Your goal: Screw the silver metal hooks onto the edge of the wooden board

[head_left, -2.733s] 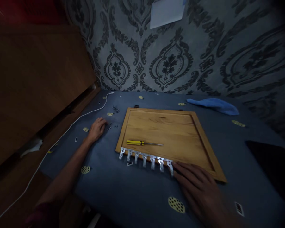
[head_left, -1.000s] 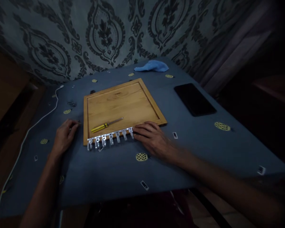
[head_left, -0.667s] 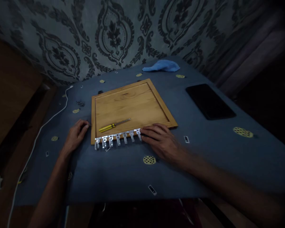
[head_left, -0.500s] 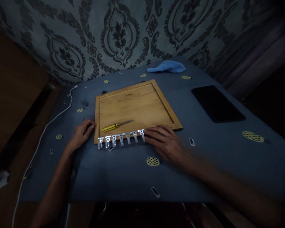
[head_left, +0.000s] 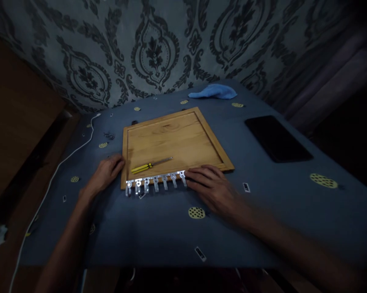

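A framed wooden board [head_left: 174, 136] lies on the cloth-covered table. Along its near edge runs a metal hook rail [head_left: 155, 179], with several silver hooks hanging toward me. My right hand [head_left: 214, 187] rests at the rail's right end, fingers stretched out over the board's front edge and fingertips touching the rail; its thumb is hidden. By the board's left edge, my left hand [head_left: 105, 173] is closed, its fingers bent toward the thumb. Whether anything sits between those fingers I cannot make out. A screwdriver [head_left: 151, 165] with a yellow and black handle lies on the board behind the rail.
A black tablet-like slab [head_left: 277, 138] lies at the right. Far back, near the patterned wall, is a blue cloth [head_left: 214, 92]. A white cable [head_left: 58, 167] runs down the left side. Small dark metal bits [head_left: 109, 135] lie left of the board.
The whole view has shifted slightly, with the table lower in the picture. Both hands, the rail and the screwdriver keep nearly the same places on or beside the board.
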{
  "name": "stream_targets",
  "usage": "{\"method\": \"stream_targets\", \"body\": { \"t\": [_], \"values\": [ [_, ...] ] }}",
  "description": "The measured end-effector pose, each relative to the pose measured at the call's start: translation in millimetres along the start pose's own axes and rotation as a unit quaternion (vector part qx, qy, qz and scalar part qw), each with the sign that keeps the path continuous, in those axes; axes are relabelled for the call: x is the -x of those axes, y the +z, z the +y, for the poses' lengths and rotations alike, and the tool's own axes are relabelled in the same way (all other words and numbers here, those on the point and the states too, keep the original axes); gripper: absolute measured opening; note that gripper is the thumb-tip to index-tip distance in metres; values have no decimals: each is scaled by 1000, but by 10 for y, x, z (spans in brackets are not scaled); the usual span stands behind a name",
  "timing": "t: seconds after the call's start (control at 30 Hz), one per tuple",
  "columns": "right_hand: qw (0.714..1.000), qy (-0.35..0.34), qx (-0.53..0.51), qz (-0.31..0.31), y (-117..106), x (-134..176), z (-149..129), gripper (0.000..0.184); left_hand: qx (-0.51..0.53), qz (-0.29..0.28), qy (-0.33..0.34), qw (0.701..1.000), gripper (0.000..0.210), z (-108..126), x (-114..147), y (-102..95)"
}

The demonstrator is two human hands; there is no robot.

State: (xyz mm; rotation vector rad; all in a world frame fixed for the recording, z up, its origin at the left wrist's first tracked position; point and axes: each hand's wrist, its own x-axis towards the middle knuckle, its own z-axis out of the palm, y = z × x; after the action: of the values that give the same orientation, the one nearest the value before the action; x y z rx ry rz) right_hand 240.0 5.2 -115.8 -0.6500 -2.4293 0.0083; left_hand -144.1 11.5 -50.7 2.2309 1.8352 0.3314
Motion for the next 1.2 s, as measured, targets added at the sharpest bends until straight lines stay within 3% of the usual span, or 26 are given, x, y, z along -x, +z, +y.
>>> {"method": "stream_targets", "body": {
  "t": [0.2, 0.5, 0.8, 0.97, 1.2],
  "values": [
    [1000, 2, -7, 23, 68, 16, 16, 32, -1, -3, -7, 1000, 39, 82, 30, -28],
    [1000, 17, -21, -5, 76, 38, 29, 35, 8, 13, -12, 1000, 41, 119, 7, -27],
    [1000, 7, -20, 16, 39, 6, 3, 30, 26, 26, 40, 999, 39, 176, -186, 89],
    [1000, 9, -22, 5, 19, -3, -1, 28, 37, 18, 87, 995, 33, 401, -281, 80],
    [999, 18, -44, -3, 32, 5, 8, 29, 51, -48, 192, 979, 22, 831, -432, 245]
  ]
}}
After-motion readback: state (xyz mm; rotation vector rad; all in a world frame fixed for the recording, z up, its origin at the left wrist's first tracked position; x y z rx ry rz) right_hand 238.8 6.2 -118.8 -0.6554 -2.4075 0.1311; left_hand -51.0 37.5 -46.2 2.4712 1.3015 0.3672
